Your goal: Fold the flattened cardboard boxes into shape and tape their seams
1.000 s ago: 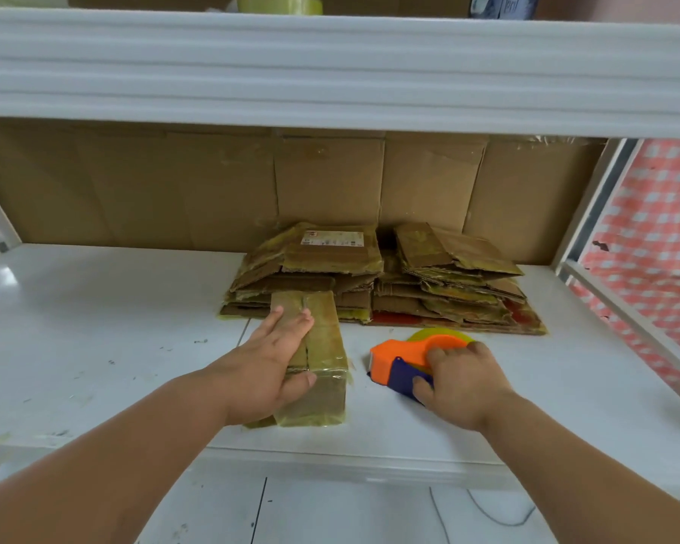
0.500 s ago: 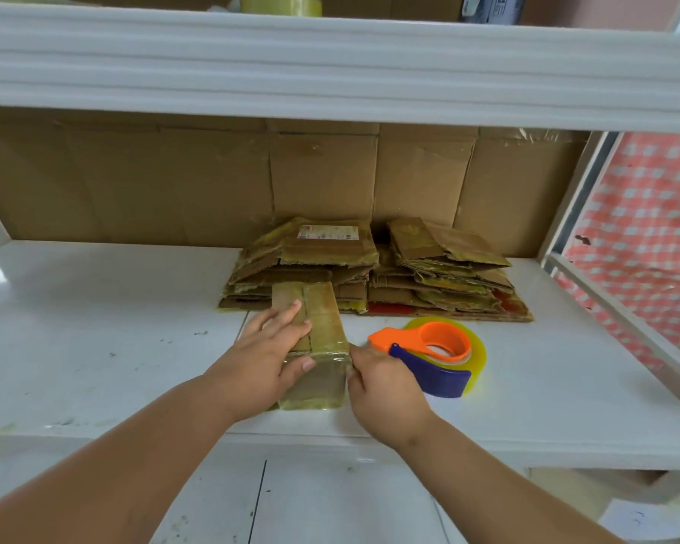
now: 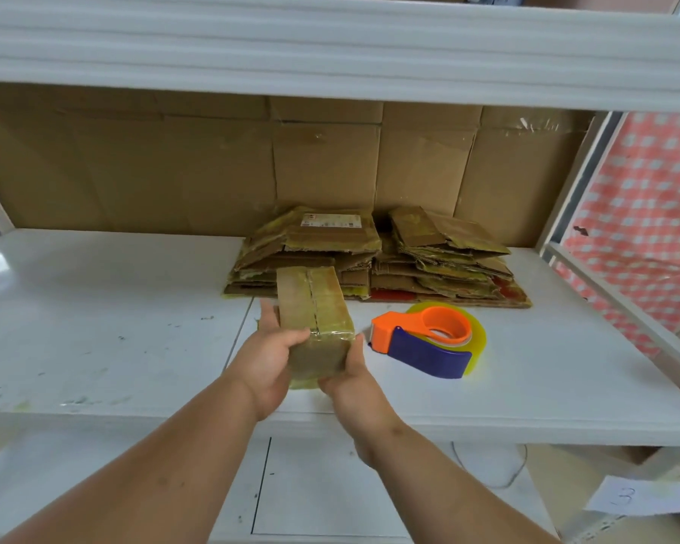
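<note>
Both hands now clasp the folded box [image 3: 314,308], left hand [image 3: 269,349] and right hand [image 3: 350,376] gripping its near end; the tape dispenser [image 3: 424,339], released, lies right of them on the counter [image 3: 95,327].

A white shelf board [image 3: 95,327] spreads wide with scuffs and dark specks on it, under a thick white ribbed upper shelf edge [image 3: 330,53]. Brown creased cardboard sheets [image 3: 173,166] line the back wall, and a red-and-white checked cloth [image 3: 652,214] hangs past the white frame. Low down lies a white paper slip marked 3 [image 3: 636,498].
</note>
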